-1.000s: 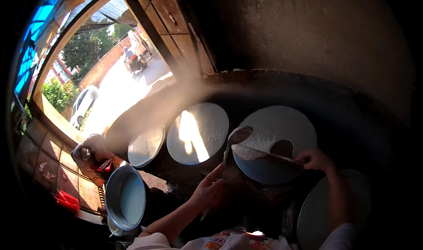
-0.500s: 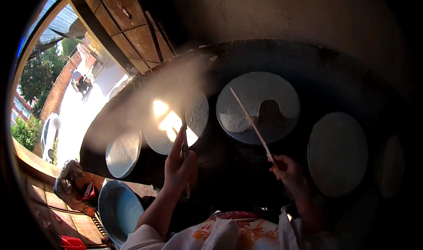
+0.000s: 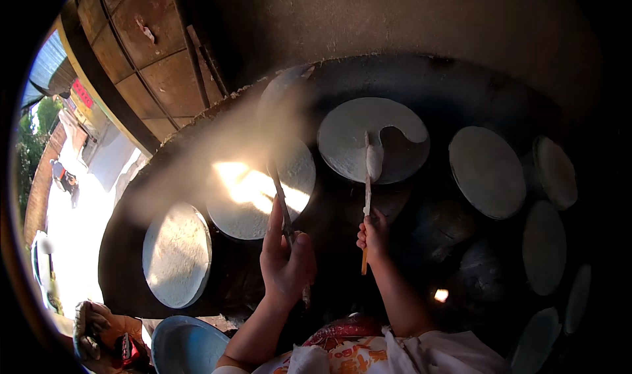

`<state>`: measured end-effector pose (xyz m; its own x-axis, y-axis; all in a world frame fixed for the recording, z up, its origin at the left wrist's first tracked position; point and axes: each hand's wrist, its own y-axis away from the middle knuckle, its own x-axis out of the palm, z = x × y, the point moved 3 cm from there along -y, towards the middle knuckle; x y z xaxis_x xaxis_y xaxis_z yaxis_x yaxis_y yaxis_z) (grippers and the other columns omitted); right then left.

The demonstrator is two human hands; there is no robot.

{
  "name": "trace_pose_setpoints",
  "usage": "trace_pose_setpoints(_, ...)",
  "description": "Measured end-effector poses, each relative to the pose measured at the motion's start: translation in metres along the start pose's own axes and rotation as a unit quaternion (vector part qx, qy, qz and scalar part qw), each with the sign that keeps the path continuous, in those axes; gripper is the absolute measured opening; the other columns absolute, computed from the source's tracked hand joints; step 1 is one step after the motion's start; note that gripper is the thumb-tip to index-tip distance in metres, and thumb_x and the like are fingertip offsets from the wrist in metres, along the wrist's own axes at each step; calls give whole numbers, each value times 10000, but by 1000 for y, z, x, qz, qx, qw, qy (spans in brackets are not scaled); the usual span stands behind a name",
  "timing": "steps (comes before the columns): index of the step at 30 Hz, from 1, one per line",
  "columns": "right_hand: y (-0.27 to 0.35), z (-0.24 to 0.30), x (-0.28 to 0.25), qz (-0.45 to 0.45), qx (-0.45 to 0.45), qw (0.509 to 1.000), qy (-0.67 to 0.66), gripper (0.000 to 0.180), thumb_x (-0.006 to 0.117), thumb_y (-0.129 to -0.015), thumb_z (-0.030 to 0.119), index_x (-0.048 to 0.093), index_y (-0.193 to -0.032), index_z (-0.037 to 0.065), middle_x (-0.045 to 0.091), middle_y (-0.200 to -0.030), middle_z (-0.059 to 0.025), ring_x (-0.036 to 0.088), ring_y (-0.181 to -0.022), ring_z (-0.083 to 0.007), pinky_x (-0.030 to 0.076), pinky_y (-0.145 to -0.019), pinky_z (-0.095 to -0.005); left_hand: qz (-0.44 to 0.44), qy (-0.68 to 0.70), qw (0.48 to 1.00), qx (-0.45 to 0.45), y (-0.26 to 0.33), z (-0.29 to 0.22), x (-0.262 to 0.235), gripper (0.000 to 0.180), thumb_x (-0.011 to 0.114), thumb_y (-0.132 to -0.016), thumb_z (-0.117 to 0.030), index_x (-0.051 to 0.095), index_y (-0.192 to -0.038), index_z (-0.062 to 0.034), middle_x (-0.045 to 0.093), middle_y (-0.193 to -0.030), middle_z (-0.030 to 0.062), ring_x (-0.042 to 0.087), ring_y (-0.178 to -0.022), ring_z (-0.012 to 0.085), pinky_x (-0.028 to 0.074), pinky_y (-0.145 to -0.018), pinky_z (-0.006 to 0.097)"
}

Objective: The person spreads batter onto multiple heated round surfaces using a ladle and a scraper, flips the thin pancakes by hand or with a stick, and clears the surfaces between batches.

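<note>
Since the earlier frame the pale stick (image 3: 367,199) has swung from a slant across the middle plate (image 3: 398,157) to nearly straight away from the person, and the view has turned rightward, bringing in more of the surface's right end. The right hand (image 3: 373,236) is curled round the stick, whose lower end shows below the fist. A lump of batter (image 3: 374,162) lies at the stick, beside a dark bare patch; the pale layer (image 3: 345,117) covers the plate's far and left parts. This plate sits toward the far edge of the surface (image 3: 454,87), near its middle. The left hand (image 3: 286,265) is closed round a dark rod (image 3: 284,206), index finger along it; haze blurs the rod's far end. A sunlit plate (image 3: 263,226) lies beyond that hand, another (image 3: 176,259) at the surface's left end. A blue basin (image 3: 172,344) stands by the near left corner.
</note>
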<state>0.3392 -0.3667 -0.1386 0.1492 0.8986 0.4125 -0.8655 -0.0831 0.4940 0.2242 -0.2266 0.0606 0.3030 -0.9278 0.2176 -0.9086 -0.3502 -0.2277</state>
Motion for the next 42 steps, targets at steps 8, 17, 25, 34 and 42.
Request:
trace_pose_setpoints(8,4,4,11,58,21,996,70,237,524,-909,163,484,-1143,165,465,-693,-12,368,-455,-73,304,-394,-220,28,-12,999,-28,5,8,-3,590,409,-935,-65,103,-1439,-83,394,-492,-17,356,-349,48,314,-330,201)
trace_pose_setpoints(17,-6,95,-114,37,75,995,61,354,501,-923,212,459,-1274,207,469,-735,-3,351,-493,-51,280,-406,-188,56,-29,996,-70,-19,26,25,591,426,-934,-85,117,-1438,-79,406,-508,-38,368,-377,32,335,-360,189)
trace_pose_setpoints(25,-43,155,-103,69,23,986,149,382,512,-923,198,451,-1287,98,504,-720,-27,390,-475,-57,320,-401,-201,101,-82,989,-72,-57,46,82,613,408,-905,-72,96,-1432,-42,413,-514,-16,391,-378,62,332,-367,201)
trace_pose_setpoints(34,-79,195,-159,40,2,966,255,384,489,-928,200,456,-1281,54,545,-710,-29,407,-462,-42,350,-401,-206,81,-148,976,-139,-93,74,123,600,437,-920,-185,150,-1422,-24,402,-513,-51,368,-389,31,309,-374,176)
trace_pose_setpoints(42,-95,211,-130,-92,-378,702,597,313,522,-871,114,554,-1181,104,631,-823,-152,610,-718,-328,490,-608,-423,105,-205,963,-141,-123,91,135,581,351,-892,4,143,-1432,-60,430,-499,-2,382,-349,62,320,-341,207)
